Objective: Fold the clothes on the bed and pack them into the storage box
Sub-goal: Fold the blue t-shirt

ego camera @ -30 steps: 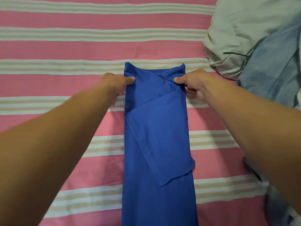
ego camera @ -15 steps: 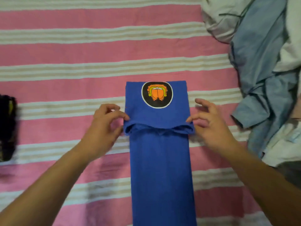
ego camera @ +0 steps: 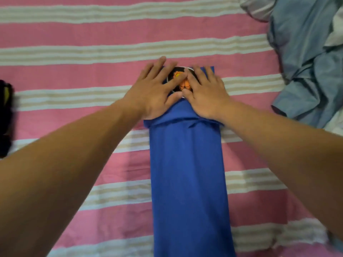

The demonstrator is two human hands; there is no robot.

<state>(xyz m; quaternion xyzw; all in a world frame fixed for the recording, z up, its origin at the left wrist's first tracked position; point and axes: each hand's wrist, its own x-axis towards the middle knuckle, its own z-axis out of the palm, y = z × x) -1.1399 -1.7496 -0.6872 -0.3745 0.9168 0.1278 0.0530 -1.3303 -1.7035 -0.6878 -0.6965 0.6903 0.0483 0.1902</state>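
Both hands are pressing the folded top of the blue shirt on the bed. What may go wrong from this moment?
The folded flap under the left hand and right hand looks bunched at its near edge, so pressing may set a crease in the blue shirt. The loose clothes pile lies close on the right and might get dragged in.

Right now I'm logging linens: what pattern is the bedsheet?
Pink with bands of white and beige stripes, bedsheet, head view.
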